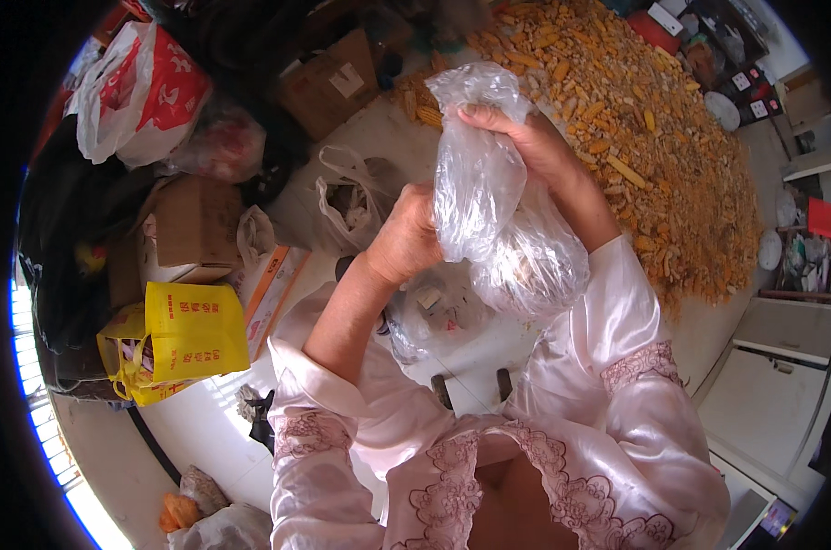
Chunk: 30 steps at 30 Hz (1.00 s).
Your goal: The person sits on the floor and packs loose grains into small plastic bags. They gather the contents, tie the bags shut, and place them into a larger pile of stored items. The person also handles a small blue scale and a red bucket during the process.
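Observation:
A clear, crinkled plastic bag [481, 179] hangs in front of me, its lower part [536, 265] bulging around pale contents that I cannot make out. My right hand [505, 124] grips the bag near its gathered top, thumb across the plastic. On the bag's left side my left hand [408, 230] is closed on the film, its fingertips hidden. Below the hands, another clear plastic bag [439, 309] with small items inside rests on the floor between my knees.
Corn cobs and loose kernels form a broad heap [635, 151] at the upper right. An open white plastic bag [350, 206] stands left of my hands. Farther left are cardboard boxes [199, 220], a yellow bag [195, 337] and a red-and-white bag [144, 96]. White cabinets [763, 392] line the right.

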{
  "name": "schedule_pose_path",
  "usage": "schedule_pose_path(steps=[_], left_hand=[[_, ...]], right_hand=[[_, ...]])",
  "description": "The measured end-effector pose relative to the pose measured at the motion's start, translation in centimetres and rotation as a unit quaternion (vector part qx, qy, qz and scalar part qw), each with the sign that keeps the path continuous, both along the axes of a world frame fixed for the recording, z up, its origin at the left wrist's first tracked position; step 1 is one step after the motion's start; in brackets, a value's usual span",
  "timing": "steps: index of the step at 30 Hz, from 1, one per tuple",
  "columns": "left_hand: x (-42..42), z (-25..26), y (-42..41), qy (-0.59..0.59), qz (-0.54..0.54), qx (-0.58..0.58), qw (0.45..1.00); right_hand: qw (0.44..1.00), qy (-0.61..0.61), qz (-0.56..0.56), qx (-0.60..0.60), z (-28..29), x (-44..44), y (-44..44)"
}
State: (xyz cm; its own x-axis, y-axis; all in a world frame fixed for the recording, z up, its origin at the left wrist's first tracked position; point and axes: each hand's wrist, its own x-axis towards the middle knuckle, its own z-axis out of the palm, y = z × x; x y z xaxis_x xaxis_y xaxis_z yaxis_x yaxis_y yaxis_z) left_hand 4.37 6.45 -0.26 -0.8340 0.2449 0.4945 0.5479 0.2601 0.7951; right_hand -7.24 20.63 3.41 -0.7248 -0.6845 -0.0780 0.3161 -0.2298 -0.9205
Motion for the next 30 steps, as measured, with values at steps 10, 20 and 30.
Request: schedule_pose_path(steps=[10, 20, 30], left_hand=[[0.0, 0.0, 0.2, 0.067, 0.033, -0.012, 0.997], [-1.2, -1.0, -0.9, -0.241, 0.148, 0.415, 0.865], [-1.9, -2.5, -3.0, -0.377, 0.060, 0.586, 0.715]], right_hand=[[0.998, 0.006, 0.025, 0.051, -1.8, -0.3, 0.1], [0.988, 0.125, -0.054, -0.071, -4.3, 1.8, -0.5], [0.970, 0.239, -0.045, -0.025, -2.9, 4.3, -1.5]])
